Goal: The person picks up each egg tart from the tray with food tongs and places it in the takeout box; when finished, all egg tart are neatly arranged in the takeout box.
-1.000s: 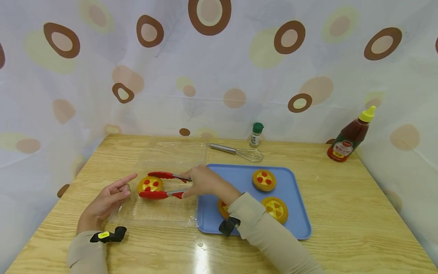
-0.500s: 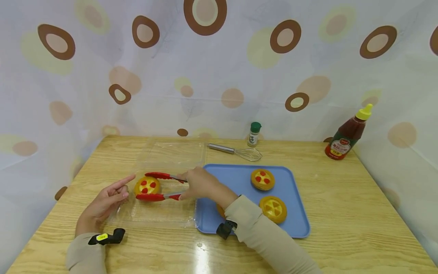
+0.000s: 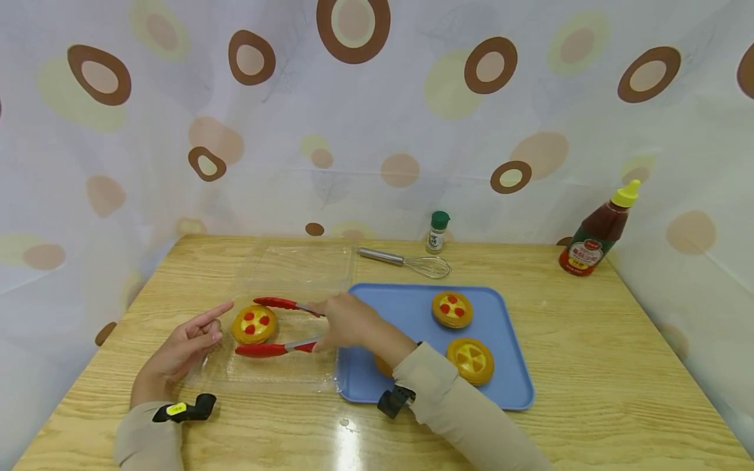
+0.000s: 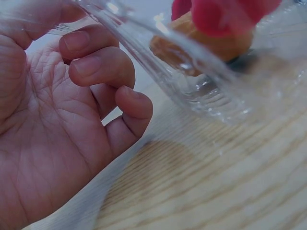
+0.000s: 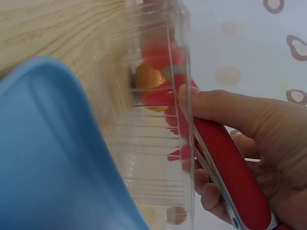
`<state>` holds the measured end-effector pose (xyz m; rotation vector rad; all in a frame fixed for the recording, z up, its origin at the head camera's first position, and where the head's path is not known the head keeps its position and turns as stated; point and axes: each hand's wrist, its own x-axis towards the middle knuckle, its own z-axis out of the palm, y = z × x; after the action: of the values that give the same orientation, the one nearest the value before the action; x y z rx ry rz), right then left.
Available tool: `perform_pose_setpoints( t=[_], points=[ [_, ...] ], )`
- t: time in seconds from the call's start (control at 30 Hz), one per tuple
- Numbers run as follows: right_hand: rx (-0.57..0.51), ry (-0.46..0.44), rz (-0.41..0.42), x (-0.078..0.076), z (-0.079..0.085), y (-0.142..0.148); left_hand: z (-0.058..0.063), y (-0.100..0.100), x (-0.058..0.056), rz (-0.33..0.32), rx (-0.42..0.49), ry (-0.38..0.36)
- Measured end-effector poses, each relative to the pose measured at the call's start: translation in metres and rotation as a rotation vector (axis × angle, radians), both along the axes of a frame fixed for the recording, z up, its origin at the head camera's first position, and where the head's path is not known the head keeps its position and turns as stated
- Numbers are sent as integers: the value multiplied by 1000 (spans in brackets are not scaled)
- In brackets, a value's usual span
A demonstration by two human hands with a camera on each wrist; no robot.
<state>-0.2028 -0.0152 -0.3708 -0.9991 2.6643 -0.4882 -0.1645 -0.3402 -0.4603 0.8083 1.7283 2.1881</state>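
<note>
My right hand holds red-and-silver tongs over a clear plastic box. The tong tips stand apart on either side of an egg tart with red spots, at the box's left end; a gap shows between the near tip and the tart. My left hand is at the box's left wall, thumb over the rim, index finger stretched along it, the other fingers curled. In the left wrist view the thumb meets the clear plastic. In the right wrist view my fingers wrap the red handle.
A blue tray lies right of the box, bearing a red-spotted tart, a yellow tart and another mostly hidden by my right arm. Behind are a whisk, a green-capped shaker and, far right, a sauce bottle.
The tongs have opened wider: their near tip has moved toward me, off the tart, which stays in the box. The left hand keeps its place at the box's wall.
</note>
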Motion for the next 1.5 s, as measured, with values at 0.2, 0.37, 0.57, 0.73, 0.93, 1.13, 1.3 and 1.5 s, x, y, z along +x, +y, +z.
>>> perform_pose_setpoints(
  t=[0.2,0.37,0.57,0.73,0.93,1.13,1.3,1.5],
  points=[
    [-71,23,13,3,2,14,0,1,0,-9,5,0],
    [-152,-2,1,5,3,29,2,0,1,4,-6,-10],
    [-265,-23,0,7,-1,50,2,0,1,-9,3,-6],
    [-315,-32,-38,12,2,66,2,0,1,-13,18,-15],
    [-351,-33,-86,17,7,88,0,0,1,-15,13,5],
    [-389,-12,-135,16,6,120,-1,-1,0,-14,0,20],
    [-378,47,-174,18,7,147,-1,0,1,-1,-6,18],
    [-374,64,-213,26,7,180,-1,0,0,5,-6,-7]
  ],
)
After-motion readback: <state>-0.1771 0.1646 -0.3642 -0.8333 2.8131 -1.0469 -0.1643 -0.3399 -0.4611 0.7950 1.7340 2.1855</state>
